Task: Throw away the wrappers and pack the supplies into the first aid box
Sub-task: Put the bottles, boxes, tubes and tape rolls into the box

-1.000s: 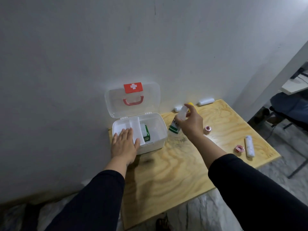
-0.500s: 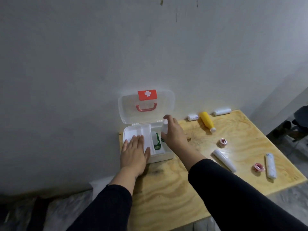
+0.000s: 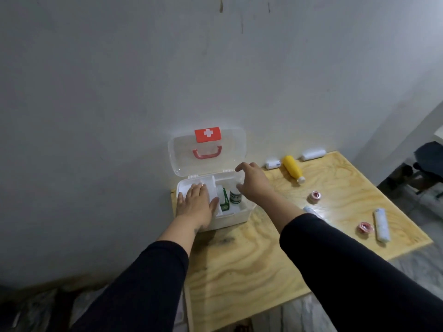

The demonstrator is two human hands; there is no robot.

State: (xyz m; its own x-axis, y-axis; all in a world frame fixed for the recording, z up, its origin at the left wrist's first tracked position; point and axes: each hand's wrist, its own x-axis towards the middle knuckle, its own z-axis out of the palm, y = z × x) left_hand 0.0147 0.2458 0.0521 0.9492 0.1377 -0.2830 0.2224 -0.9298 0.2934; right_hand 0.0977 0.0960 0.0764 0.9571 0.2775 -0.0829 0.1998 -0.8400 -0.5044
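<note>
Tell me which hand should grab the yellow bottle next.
Right. The right hand is open and empty over the first aid box, on the side where the yellow bottle lies. The left hand rests flat on the box's tray, probably steadying it.

The first aid box (image 3: 236,215) sits at the surface's (image 3: 251,255) back left corner, against the wall (image 3: 215,68), its lid (image 3: 208,152) raised behind it; inside, a carton (image 3: 224,200) stands left of a small bottle (image 3: 235,196); the left hand (image 3: 197,205) lies flat on the box's left tray; the right hand (image 3: 253,182) hovers over its right side; right of the box, a bottle (image 3: 293,168) lies between two rolls (image 3: 272,163) (image 3: 313,154) by the wall; nearer, two tape rolls (image 3: 316,195) (image 3: 364,227) and a wrapped bandage (image 3: 381,224) lie apart.
</note>
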